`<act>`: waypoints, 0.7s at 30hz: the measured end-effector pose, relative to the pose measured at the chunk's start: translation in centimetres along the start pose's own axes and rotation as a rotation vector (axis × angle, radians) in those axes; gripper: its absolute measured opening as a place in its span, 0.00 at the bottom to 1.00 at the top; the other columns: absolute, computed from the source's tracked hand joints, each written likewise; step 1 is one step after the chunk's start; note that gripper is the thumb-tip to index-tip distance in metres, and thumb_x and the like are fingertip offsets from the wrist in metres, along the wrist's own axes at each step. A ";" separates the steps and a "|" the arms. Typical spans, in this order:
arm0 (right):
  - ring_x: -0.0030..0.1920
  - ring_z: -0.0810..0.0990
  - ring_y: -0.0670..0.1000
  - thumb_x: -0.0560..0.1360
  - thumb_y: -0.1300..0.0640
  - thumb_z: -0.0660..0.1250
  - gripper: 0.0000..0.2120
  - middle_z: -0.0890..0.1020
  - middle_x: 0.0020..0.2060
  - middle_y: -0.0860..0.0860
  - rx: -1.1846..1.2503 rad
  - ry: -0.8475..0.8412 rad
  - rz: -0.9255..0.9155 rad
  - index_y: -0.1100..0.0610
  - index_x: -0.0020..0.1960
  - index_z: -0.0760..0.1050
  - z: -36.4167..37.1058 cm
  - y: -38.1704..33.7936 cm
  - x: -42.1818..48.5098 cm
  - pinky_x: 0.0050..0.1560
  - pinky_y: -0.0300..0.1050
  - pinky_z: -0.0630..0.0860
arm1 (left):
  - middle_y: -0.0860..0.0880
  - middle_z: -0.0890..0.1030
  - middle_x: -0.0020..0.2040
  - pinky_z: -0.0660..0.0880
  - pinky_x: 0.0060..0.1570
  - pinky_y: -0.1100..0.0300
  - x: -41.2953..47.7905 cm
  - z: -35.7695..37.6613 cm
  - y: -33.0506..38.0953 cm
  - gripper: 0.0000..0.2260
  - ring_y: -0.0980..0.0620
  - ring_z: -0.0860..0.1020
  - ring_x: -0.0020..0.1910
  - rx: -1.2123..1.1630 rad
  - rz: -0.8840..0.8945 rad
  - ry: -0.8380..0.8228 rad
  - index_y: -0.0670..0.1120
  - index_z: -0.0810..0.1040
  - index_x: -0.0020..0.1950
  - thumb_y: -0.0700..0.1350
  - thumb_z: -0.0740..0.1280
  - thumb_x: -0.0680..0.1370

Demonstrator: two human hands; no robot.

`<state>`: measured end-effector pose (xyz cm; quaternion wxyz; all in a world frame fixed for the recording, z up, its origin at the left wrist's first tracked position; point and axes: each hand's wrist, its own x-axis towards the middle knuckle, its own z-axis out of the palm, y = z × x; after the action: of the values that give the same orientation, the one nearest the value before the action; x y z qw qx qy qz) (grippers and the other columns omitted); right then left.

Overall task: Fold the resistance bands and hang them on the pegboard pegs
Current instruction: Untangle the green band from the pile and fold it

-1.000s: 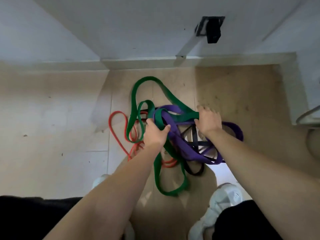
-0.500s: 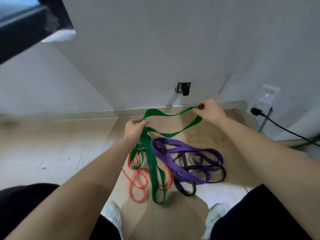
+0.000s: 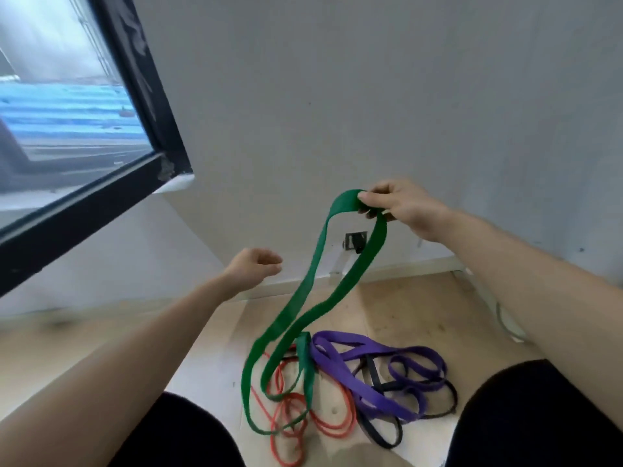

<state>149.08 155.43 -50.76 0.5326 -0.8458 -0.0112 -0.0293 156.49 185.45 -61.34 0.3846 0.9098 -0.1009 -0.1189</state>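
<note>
Up on the right, in front of the grey wall (image 3: pixel 371 96), the green band (image 3: pixel 374 242) hangs from the right grip (image 3: pixel 401 207), whose thumb and curled fingers pinch the band's top fold. Its two flat strands run down and to the left side by side, and the bottom loop reaches the heap of bands on the floor (image 3: pixel 404 305), where it is blurred. In that heap the red band (image 3: pixel 337 433) lies in thin coils on the near left, under the green loop. The purple band (image 3: pixel 374 397) sprawls to the right of it, tangled with the black band (image 3: pixel 372 367). The left grip (image 3: pixel 256 264) hangs in the air to the left of the green strands, apart from them, its fingers loosely curled and holding nothing. A dark socket (image 3: pixel 355 241) sits low on the far wall between the two green strands. A black-framed window (image 3: pixel 141 79) fills the upper left. Black-clad legs (image 3: pixel 182 433) frame the heap at the near edge.
</note>
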 end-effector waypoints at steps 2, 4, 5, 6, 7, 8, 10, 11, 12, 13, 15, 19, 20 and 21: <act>0.42 0.83 0.47 0.81 0.55 0.67 0.10 0.86 0.43 0.53 0.001 -0.059 -0.022 0.61 0.52 0.83 0.4 -0.4 -0.2 0.44 0.38 0.76 | 0.52 0.83 0.56 0.76 0.59 0.58 -0.8 0.4 1.5 0.13 0.56 0.80 0.53 -0.081 0.095 -0.022 0.46 0.82 0.64 0.45 0.71 0.79; 0.41 0.84 0.47 0.81 0.55 0.67 0.10 0.86 0.41 0.53 -0.016 -0.092 -0.034 0.60 0.50 0.84 1.0 0.0 -0.1 0.44 0.40 0.78 | 0.52 0.83 0.59 0.75 0.62 0.57 -1.2 1.1 3.3 0.15 0.56 0.80 0.58 -0.188 0.164 -0.128 0.49 0.79 0.66 0.48 0.71 0.79; 0.42 0.85 0.51 0.81 0.54 0.67 0.11 0.86 0.41 0.55 -0.033 -0.105 -0.029 0.61 0.49 0.84 1.2 0.5 0.1 0.47 0.46 0.80 | 0.52 0.82 0.61 0.75 0.62 0.57 -1.0 1.6 4.0 0.18 0.56 0.80 0.60 -0.226 0.195 -0.185 0.50 0.77 0.68 0.50 0.71 0.79; 0.45 0.85 0.57 0.81 0.53 0.66 0.13 0.86 0.43 0.59 -0.038 -0.119 -0.022 0.62 0.48 0.84 1.4 1.3 0.3 0.52 0.55 0.81 | 0.52 0.81 0.63 0.75 0.63 0.58 -0.6 2.4 4.7 0.22 0.56 0.80 0.62 -0.259 0.220 -0.234 0.51 0.75 0.71 0.52 0.72 0.77; 0.46 0.83 0.61 0.81 0.52 0.66 0.15 0.85 0.45 0.63 -0.028 -0.133 -0.012 0.63 0.49 0.83 1.5 2.2 0.6 0.57 0.61 0.78 | 0.52 0.80 0.65 0.76 0.64 0.58 0.0 3.3 5.2 0.26 0.56 0.79 0.63 -0.272 0.236 -0.276 0.51 0.73 0.72 0.53 0.73 0.75; 0.45 0.82 0.61 0.82 0.51 0.65 0.17 0.83 0.48 0.67 -0.007 -0.141 -0.002 0.65 0.50 0.83 1.6 3.2 0.9 0.60 0.64 0.76 | 0.52 0.79 0.67 0.76 0.64 0.57 0.6 4.3 5.6 0.28 0.56 0.79 0.64 -0.293 0.249 -0.322 0.51 0.72 0.73 0.52 0.74 0.74; 0.46 0.80 0.57 0.82 0.51 0.64 0.19 0.82 0.49 0.68 0.033 -0.142 0.018 0.68 0.51 0.81 1.5 5.2 1.9 0.63 0.63 0.74 | 0.51 0.79 0.67 0.76 0.64 0.57 1.9 6.8 6.0 0.29 0.55 0.79 0.64 -0.307 0.254 -0.396 0.51 0.72 0.73 0.50 0.76 0.74; 0.46 0.80 0.55 0.82 0.51 0.64 0.19 0.83 0.48 0.67 0.056 -0.144 0.033 0.69 0.52 0.80 1.5 6.0 2.4 0.64 0.61 0.75 | 0.50 0.79 0.67 0.76 0.65 0.57 2.6 8.0 5.9 0.30 0.54 0.79 0.65 -0.308 0.252 -0.423 0.50 0.71 0.74 0.50 0.77 0.73; 0.46 0.81 0.54 0.81 0.52 0.65 0.19 0.83 0.46 0.66 0.082 -0.142 0.047 0.70 0.52 0.80 1.3 6.8 3.0 0.63 0.58 0.76 | 0.50 0.79 0.68 0.76 0.65 0.56 3.3 9.1 5.6 0.32 0.53 0.79 0.65 -0.316 0.240 -0.440 0.49 0.70 0.74 0.51 0.77 0.73; 0.46 0.81 0.53 0.80 0.54 0.67 0.17 0.83 0.44 0.62 0.103 -0.137 0.057 0.70 0.53 0.79 1.1 7.4 3.6 0.61 0.55 0.77 | 0.51 0.79 0.68 0.76 0.65 0.56 3.9 10.1 5.4 0.32 0.53 0.79 0.65 -0.322 0.226 -0.448 0.48 0.70 0.75 0.51 0.77 0.73; 0.47 0.81 0.54 0.76 0.57 0.72 0.14 0.82 0.45 0.59 0.119 -0.127 0.047 0.68 0.54 0.78 0.9 8.0 4.5 0.57 0.52 0.78 | 0.51 0.79 0.67 0.76 0.64 0.57 5.3 11.7 5.0 0.30 0.53 0.79 0.64 -0.347 0.214 -0.446 0.49 0.71 0.74 0.49 0.77 0.74; 0.47 0.80 0.58 0.72 0.62 0.76 0.12 0.80 0.47 0.61 0.144 -0.097 -0.026 0.62 0.51 0.77 0.9 7.2 5.5 0.53 0.62 0.79 | 0.51 0.80 0.64 0.77 0.57 0.64 7.3 12.6 7.0 0.26 0.55 0.79 0.62 -0.414 0.206 -0.353 0.49 0.73 0.71 0.47 0.76 0.75; 0.46 0.80 0.59 0.71 0.60 0.76 0.13 0.80 0.46 0.62 0.148 -0.074 -0.045 0.63 0.51 0.77 0.8 6.8 5.7 0.53 0.66 0.78 | 0.50 0.81 0.63 0.77 0.57 0.63 7.7 12.6 7.7 0.23 0.54 0.80 0.61 -0.429 0.207 -0.349 0.48 0.75 0.69 0.46 0.76 0.76; 0.46 0.79 0.59 0.71 0.58 0.76 0.14 0.79 0.45 0.62 0.148 -0.051 -0.066 0.64 0.52 0.77 0.6 6.5 5.8 0.52 0.68 0.77 | 0.50 0.82 0.62 0.77 0.60 0.61 8.1 12.5 8.2 0.20 0.54 0.81 0.61 -0.438 0.215 -0.358 0.48 0.77 0.67 0.46 0.75 0.76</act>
<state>155.20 153.12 -56.49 0.5918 -0.8038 -0.0549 -0.0247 159.76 169.16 -65.04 0.5581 0.7539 -0.2347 -0.2552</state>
